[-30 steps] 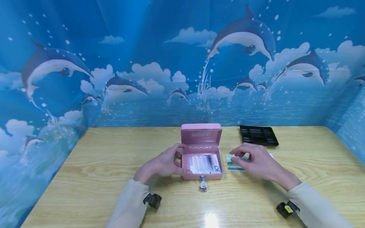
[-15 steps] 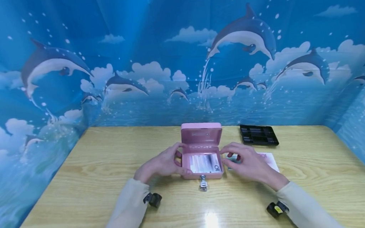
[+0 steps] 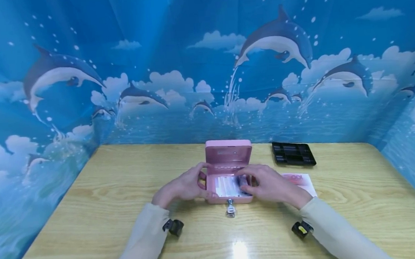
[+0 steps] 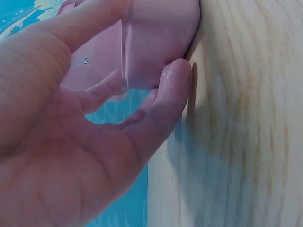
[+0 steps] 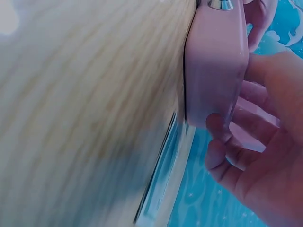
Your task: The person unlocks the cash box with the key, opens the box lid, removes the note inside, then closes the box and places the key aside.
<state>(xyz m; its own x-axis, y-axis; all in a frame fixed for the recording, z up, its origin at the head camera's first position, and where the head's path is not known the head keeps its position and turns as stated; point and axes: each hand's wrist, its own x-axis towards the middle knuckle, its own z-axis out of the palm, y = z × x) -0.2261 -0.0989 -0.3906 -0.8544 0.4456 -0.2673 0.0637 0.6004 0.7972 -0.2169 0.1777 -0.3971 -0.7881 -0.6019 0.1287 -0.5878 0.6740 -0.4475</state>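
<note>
A pink metal cash box [image 3: 228,155] stands on the table with its lid raised, seen in the head view. Banknotes [image 3: 226,186] lie inside it. My left hand [image 3: 184,186] grips the box's left side, thumb toward the front and fingers behind; the left wrist view shows a fingertip [image 4: 175,75] against the pink wall. My right hand [image 3: 270,184] reaches over the right wall, thumb and index finger bent apart above the notes. In the right wrist view some fingers curl outside the pink wall [image 5: 215,71]. Whether the right fingertips pinch the notes is hidden.
A pink banknote marked 100 [image 3: 301,180] lies on the table right of the box, partly under the right forearm. Behind it sits a black compartment tray [image 3: 293,154]. Keys [image 3: 230,210] hang from the box's front lock. A dolphin-printed curtain [image 3: 175,87] encloses the table.
My right hand has moved left, from the green banknote on the table into the cash box. That green note is now out of sight in the head view. The left hand keeps its place.
</note>
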